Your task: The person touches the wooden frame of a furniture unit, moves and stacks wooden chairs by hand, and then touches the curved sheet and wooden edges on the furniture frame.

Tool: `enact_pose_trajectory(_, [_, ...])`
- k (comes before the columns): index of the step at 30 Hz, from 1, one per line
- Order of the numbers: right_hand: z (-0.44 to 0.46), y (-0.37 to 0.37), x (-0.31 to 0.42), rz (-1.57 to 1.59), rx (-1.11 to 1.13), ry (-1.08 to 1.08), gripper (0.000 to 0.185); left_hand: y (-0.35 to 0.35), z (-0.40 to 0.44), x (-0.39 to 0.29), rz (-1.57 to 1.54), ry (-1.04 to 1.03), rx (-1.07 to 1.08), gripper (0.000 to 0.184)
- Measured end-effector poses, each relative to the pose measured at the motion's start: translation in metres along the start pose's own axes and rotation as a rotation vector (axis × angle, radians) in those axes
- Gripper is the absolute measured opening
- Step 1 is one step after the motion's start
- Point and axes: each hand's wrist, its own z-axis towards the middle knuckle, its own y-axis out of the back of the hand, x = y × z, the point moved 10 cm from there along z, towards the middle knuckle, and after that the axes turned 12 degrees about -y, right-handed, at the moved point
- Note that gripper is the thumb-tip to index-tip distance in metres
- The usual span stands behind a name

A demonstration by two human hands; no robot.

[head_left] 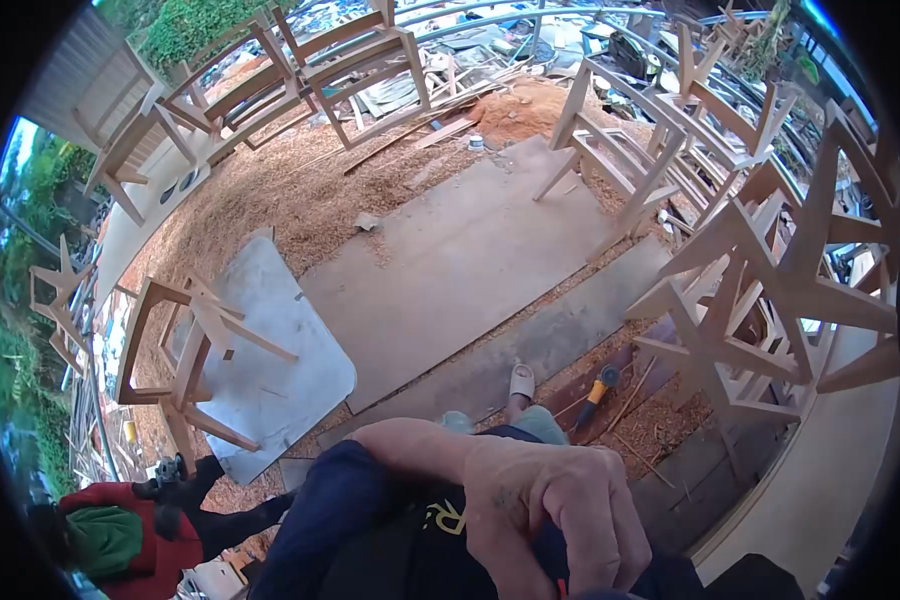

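Observation:
My left hand (560, 510) is in front of my body at the bottom centre, its forearm reaching in from the left out of a navy sleeve (335, 510). The fingers are curled down and pressed together, and what they hold, if anything, is hidden. A tiny bit of something red (561, 588) shows just below the hand at the bottom edge. My right hand does not show. Behind my left hand, a yellow and black power tool (598, 392) lies on the ground near my sandalled foot (521, 380).
Wooden chair frames stand at left (195, 350), at back (355, 65) and at right (750, 270). A pale sheet (280, 350) and brown boards (450, 270) lie over sawdust. A person in red (175, 540) is at lower left, their gloved hand at a tool (170, 468).

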Motion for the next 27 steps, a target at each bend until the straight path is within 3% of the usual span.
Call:
enact_pose_trajectory(4, [0.032, 0.047, 0.045, -0.156, -0.007, -0.004, 0.02, 0.057, 0.027, 0.011, 0.039, 0.02, 0.154, 0.029])
enact_pose_trajectory(6, [0.052, 0.058, 0.09, -0.221, -0.023, 0.032, 0.02, 0.081, 0.025, 0.016, 0.171, 0.032, 0.272, 0.037])
enact_pose_trajectory(11, [0.098, 0.07, 0.182, -0.149, -0.003, 0.084, 0.017, 0.109, 0.033, 0.025, 0.101, 0.099, 0.02, 0.027])
enact_pose_trajectory(15, [0.114, 0.039, 0.243, -0.212, 0.061, 0.169, 0.019, 0.128, 0.045, 0.004, 0.225, 0.063, -0.034, 0.025])
enact_pose_trajectory(20, [0.116, 0.01, 0.275, -0.331, 0.11, 0.192, 0.023, 0.157, 0.038, -0.005, 0.275, 0.424, 0.026, 0.038])
enact_pose_trajectory(23, [0.121, 0.014, 0.284, -0.378, 0.096, 0.224, 0.023, 0.203, 0.014, -0.032, 0.511, 0.421, -0.107, 0.06])
enact_pose_trajectory(25, [0.093, 0.014, 0.3, -0.462, -0.02, 0.176, 0.022, 0.253, -0.039, -0.047, 0.75, 0.559, -0.278, 0.055])
enact_pose_trajectory(27, [0.113, 0.024, 0.288, -0.288, -0.012, 0.103, 0.021, 0.313, -0.122, -0.072, 0.975, 0.832, -0.559, 0.049])
